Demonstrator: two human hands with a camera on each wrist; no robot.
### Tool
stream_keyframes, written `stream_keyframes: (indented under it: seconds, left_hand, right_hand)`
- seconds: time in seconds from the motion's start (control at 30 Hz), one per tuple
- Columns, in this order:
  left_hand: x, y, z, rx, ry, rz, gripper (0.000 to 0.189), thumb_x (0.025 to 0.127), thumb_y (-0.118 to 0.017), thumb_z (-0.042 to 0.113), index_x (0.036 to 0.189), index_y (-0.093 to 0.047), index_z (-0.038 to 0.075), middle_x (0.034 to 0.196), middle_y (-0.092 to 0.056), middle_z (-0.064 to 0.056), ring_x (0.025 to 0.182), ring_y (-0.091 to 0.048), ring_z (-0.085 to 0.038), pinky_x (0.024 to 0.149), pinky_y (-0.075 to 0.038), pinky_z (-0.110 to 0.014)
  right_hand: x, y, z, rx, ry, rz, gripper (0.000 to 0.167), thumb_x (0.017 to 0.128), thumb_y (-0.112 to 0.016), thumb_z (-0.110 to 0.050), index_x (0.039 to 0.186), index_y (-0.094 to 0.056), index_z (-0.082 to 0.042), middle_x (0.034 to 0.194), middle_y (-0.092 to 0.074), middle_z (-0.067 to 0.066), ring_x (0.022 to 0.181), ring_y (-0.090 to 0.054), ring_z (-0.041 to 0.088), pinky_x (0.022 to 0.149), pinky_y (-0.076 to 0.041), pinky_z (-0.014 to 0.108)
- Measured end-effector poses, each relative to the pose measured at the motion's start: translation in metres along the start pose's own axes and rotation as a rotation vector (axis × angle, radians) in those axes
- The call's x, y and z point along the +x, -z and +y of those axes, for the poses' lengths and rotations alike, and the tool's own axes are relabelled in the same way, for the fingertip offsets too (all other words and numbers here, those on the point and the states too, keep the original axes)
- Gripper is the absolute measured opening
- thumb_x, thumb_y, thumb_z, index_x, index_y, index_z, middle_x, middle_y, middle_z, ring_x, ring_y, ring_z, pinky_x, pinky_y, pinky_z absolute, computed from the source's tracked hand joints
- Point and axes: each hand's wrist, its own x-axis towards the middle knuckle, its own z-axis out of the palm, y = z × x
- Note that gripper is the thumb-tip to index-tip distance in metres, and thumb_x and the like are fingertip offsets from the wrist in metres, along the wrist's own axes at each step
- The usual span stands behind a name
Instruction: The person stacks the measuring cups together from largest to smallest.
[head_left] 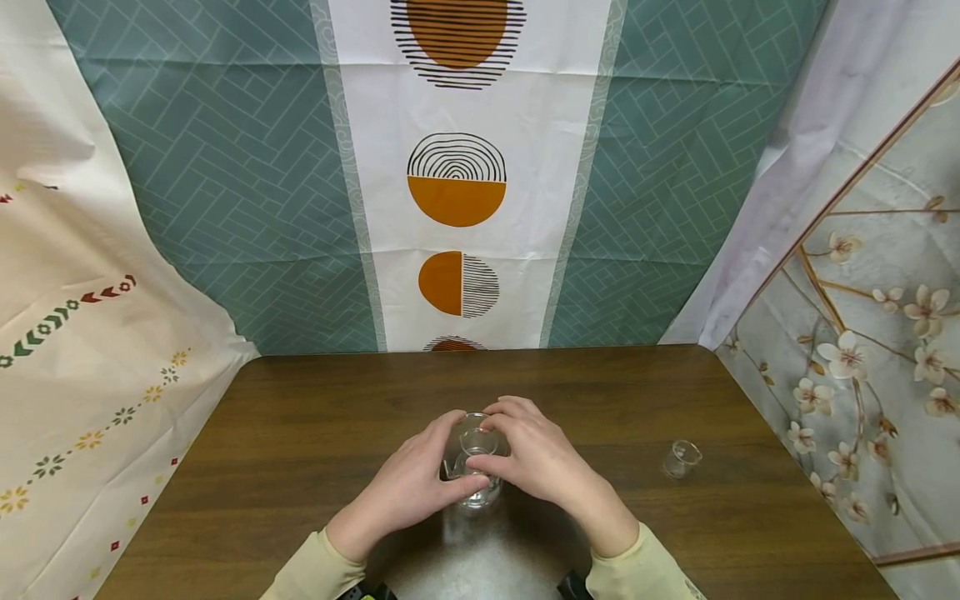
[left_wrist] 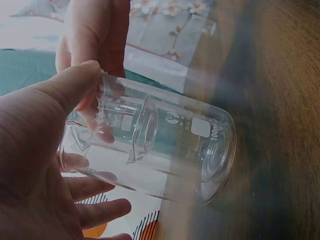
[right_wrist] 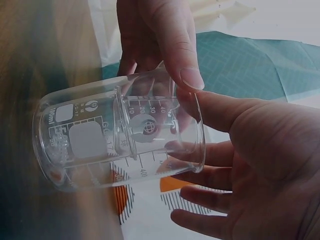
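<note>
A large clear glass beaker (head_left: pixel 481 497) stands on the table between the two hands. My left hand (head_left: pixel 421 476) holds it near the rim, thumb on the near side and fingers round the far side. Within it sits a smaller beaker (left_wrist: pixel 144 132) whose spouted rim shows through the wall. A third, small beaker (right_wrist: pixel 154 107) with a 10 to 40 scale is at the large beaker's mouth. My right hand (head_left: pixel 536 454) pinches it between thumb and index finger; overlapping glass partly obscures this contact. The other right fingers are spread apart.
Another small glass beaker (head_left: pixel 682 459) stands by itself on the right part of the brown wooden table (head_left: pixel 300 400). A green and white patterned cloth (head_left: pixel 285 208) hangs behind the table, with patterned fabric at both sides.
</note>
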Motion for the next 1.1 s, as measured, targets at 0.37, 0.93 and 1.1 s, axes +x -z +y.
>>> stream_keyframes:
  seconds: [0.37,0.93,1.1]
  left_hand:
    - [0.0000,0.0001,0.0000,-0.009,-0.001,-0.001,0.095,0.093,-0.082,0.067,0.161,-0.046,0.010,0.157,-0.059,-0.010,0.132,-0.064,-0.033,0.111,-0.051,-0.058]
    - [-0.0011,-0.0004,-0.0007,-0.016,-0.028,0.011,0.091,0.094,-0.082,0.066,0.160,-0.047,0.013,0.148,-0.064,-0.004,0.126,-0.066,-0.027,0.107,-0.053,-0.057]
    - [-0.0008,-0.0006,-0.0009,-0.016,-0.025,0.012,0.091,0.094,-0.081,0.066,0.160,-0.047,0.014,0.146,-0.065,-0.002,0.125,-0.067,-0.026,0.107,-0.053,-0.056]
  right_hand:
    - [0.0011,0.0007,-0.0011,0.002,-0.016,-0.017,0.042,0.093,-0.090,-0.042,0.118,-0.081,-0.009,0.141,-0.069,0.007,0.143,-0.053,0.031,0.107,-0.055,0.056]
    - [0.0019,-0.0010,-0.0017,0.001,-0.006,0.008,0.045,0.092,-0.092,-0.040,0.121,-0.081,-0.007,0.139,-0.070,0.007,0.143,-0.054,0.031,0.107,-0.055,0.055]
    - [0.0021,-0.0026,-0.0005,-0.004,0.001,0.018,0.046,0.091,-0.093,-0.040,0.122,-0.080,-0.008,0.138,-0.070,0.006,0.143,-0.054,0.030,0.107,-0.056,0.053]
